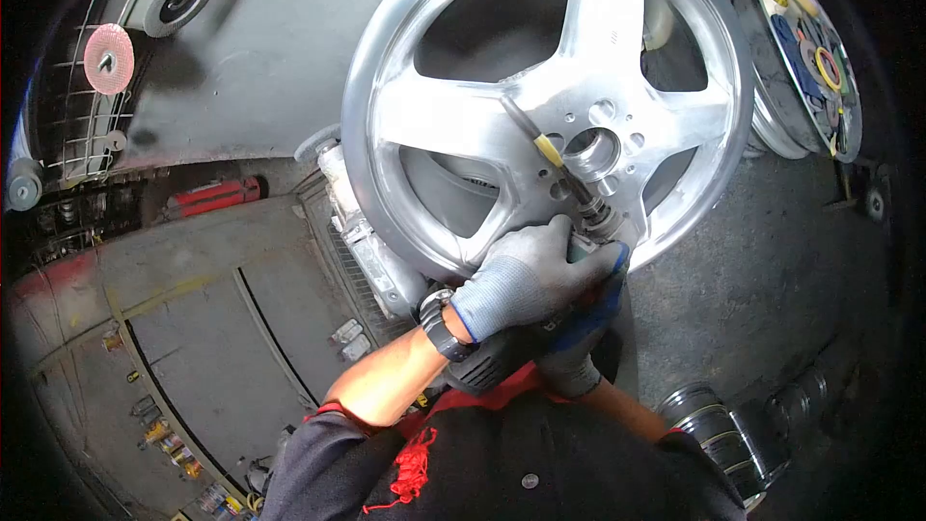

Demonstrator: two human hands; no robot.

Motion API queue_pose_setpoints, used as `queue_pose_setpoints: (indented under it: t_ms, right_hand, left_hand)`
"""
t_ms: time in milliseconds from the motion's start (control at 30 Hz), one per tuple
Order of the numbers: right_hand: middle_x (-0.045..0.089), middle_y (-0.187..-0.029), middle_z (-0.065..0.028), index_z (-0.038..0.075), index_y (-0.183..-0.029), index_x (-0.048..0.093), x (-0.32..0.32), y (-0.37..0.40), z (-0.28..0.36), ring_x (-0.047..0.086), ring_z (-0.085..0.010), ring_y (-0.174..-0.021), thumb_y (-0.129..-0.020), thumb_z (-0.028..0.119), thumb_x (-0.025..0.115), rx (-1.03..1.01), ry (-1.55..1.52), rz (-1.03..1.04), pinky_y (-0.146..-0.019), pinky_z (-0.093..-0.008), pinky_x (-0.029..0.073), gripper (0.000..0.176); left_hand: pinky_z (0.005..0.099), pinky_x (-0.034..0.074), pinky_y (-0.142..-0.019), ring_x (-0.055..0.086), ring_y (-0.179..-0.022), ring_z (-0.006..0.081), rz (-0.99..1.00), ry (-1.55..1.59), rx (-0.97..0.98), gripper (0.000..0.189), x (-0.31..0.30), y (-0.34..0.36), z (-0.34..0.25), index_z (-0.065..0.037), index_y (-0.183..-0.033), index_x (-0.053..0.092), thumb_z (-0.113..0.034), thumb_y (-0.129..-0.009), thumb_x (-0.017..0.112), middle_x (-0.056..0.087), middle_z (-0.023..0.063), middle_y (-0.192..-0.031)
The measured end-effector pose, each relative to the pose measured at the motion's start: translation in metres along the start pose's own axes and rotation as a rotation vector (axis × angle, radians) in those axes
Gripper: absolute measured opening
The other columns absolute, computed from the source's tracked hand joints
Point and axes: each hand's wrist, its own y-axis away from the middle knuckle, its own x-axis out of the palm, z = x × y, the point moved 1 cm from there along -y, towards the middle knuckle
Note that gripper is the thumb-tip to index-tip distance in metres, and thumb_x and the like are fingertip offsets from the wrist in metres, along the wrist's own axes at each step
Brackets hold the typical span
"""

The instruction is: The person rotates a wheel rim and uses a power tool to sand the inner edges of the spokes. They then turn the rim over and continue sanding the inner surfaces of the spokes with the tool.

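A silver alloy wheel with wide spokes fills the upper middle, its bare metal shiny. Both my gloved hands are closed around a die grinder. My left hand, wearing a grey glove and a dark wristwatch, wraps over the front of the body. Lower and partly hidden behind it, my right hand grips in a grey and blue glove. From the collet a long thin shaft with a yellow band reaches across the hub, its grey tip overlapping a spoke in this view.
Abrasive discs, one a pink disc, hang on a wire rack at the left. A red cylinder lies beyond the bench edge. At the upper right, a round tray holds colourful pads. Black shiny rims stand at lower right.
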Motion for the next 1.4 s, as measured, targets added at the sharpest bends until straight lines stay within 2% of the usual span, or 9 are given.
queue_pose_setpoints:
  t_ms: [200,300,400,467,600,833,900,1133,1400]
  right_hand:
    - [0.052,-0.137,-0.017,-0.003,-0.142,0.042,0.011,-0.003,-0.023,0.053,-0.026,-0.126,-0.106,0.024,0.049,0.097,-0.035,-0.035,-0.109,-0.0401,0.04,0.046]
    - [0.053,-0.135,-0.0173,-0.005,-0.14,0.044,0.022,-0.004,-0.031,0.053,-0.0247,-0.126,-0.103,0.025,0.055,-0.171,0.65,0.009,-0.109,-0.0389,0.039,0.049]
    - [0.058,-0.13,-0.0129,0.003,-0.135,0.05,0.011,-0.007,-0.042,0.058,-0.0216,-0.12,-0.11,0.036,0.036,0.207,-0.3,-0.092,-0.105,-0.0385,0.046,0.044]
    - [0.058,-0.13,-0.0143,0.001,-0.134,0.05,0.007,-0.008,-0.018,0.06,-0.0227,-0.117,-0.108,0.028,0.043,-0.165,0.507,-0.01,-0.102,-0.0388,0.048,0.039]
    - [0.059,-0.128,-0.0152,-0.002,-0.131,0.052,0.014,-0.009,0.004,0.061,-0.0241,-0.116,-0.107,0.021,0.045,-0.432,0.792,-0.023,-0.101,-0.0395,0.048,0.034]
    - [0.054,-0.137,-0.0157,-0.001,-0.139,0.046,0.003,-0.007,-0.033,0.054,-0.023,-0.126,-0.107,0.032,0.045,-0.141,0.476,0.005,-0.106,-0.0386,0.044,0.046]
    - [0.05,-0.138,-0.0116,0.003,-0.145,0.04,0.028,-0.007,-0.029,0.052,-0.0198,-0.127,-0.109,0.028,0.04,0.123,-0.288,0.222,-0.109,-0.0378,0.041,0.045]
    - [0.054,-0.132,-0.0114,0.003,-0.138,0.046,0.034,0.004,0.009,0.056,-0.0207,-0.12,-0.109,0.036,0.034,-0.299,0.819,0.133,-0.102,-0.0366,0.046,0.045]
    - [0.051,-0.132,-0.0104,0.003,-0.141,0.043,-0.001,0.017,0.035,0.049,-0.0205,-0.122,-0.107,0.044,0.041,0.144,0.263,-0.104,-0.109,-0.0383,0.038,0.053]
  left_hand:
    - [0.0446,0.053,-0.081,0.069,-0.092,0.0423,-0.188,0.008,-0.011,0.062,-0.01,0.018,0.022,0.005,-0.113,0.059,-0.054,-0.094,0.059,0.069,0.0272,-0.092]
    - [0.0437,0.053,-0.08,0.07,-0.09,0.0419,-0.201,0.036,-0.048,0.06,-0.019,0.024,0.026,0.004,-0.12,0.056,-0.05,-0.095,0.059,0.069,0.0258,-0.092]
    - [0.0439,0.053,-0.08,0.069,-0.092,0.0417,-0.202,0.037,-0.044,0.061,-0.014,0.019,0.026,0.004,-0.12,0.056,-0.05,-0.094,0.061,0.069,0.0262,-0.093]
    - [0.0442,0.053,-0.079,0.069,-0.093,0.0417,-0.198,-0.04,0.001,0.067,0.001,0.009,0.023,0.007,-0.114,0.058,-0.056,-0.092,0.06,0.068,0.0289,-0.095]
    - [0.0452,0.053,-0.081,0.068,-0.092,0.0431,-0.043,-0.057,0.009,0.079,0.008,-0.005,0.009,0.01,-0.106,0.06,-0.067,-0.091,0.054,0.067,0.0332,-0.096]
    - [0.0446,0.053,-0.08,0.069,-0.089,0.0424,-0.257,0.009,0.033,0.064,-0.014,0.017,0.025,0.008,-0.103,0.059,-0.055,-0.092,0.06,0.068,0.0293,-0.092]
    - [0.0441,0.053,-0.079,0.07,-0.09,0.0416,-0.192,0.101,-0.063,0.055,-0.028,0.025,0.023,0.007,-0.103,0.059,-0.048,-0.094,0.061,0.069,0.0279,-0.09]
    - [0.0409,0.052,-0.077,0.07,-0.085,0.0381,-0.176,0.031,0.06,0.058,-0.011,0.012,0.021,0.008,-0.105,0.059,-0.05,-0.096,0.058,0.068,0.0262,-0.087]
    - [0.0348,0.049,-0.08,0.061,-0.083,0.0211,0.14,0.299,0.164,0.053,-0.002,-0.008,-0.012,0.003,-0.108,0.063,-0.048,-0.099,0.055,0.066,0.0168,-0.087]
